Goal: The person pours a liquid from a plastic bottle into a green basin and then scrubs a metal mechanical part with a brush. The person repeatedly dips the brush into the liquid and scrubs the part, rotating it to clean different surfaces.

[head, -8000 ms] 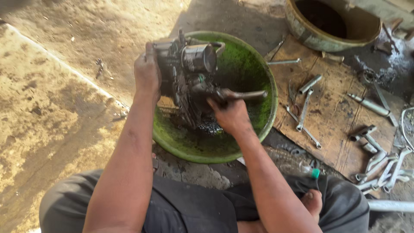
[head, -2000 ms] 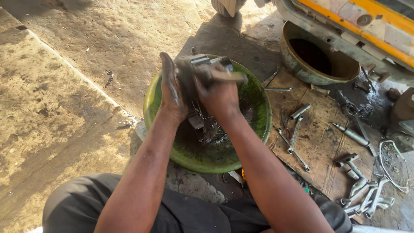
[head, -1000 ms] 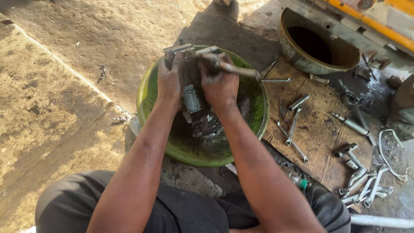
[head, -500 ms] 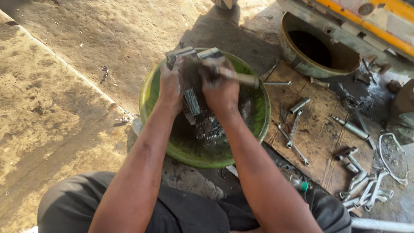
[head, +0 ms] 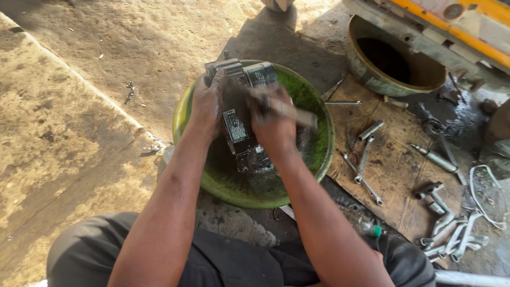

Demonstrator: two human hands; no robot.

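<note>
A dark, oily metal engine part stands tilted inside a green plastic basin on the ground. My left hand grips the part's upper left side and steadies it over the basin. My right hand is closed around the handle of a brush and presses it against the part's right side; the brush is blurred by motion. Dark liquid lies in the bottom of the basin.
A wooden board to the right carries several wrenches and sockets. More tools are piled at its lower right. A round metal pan sits at the upper right under a yellow machine frame. Bare concrete lies to the left.
The right hand has moved the brush along the part's right side. The left hand keeps its hold on the part in the basin, and the view has shifted slightly.
</note>
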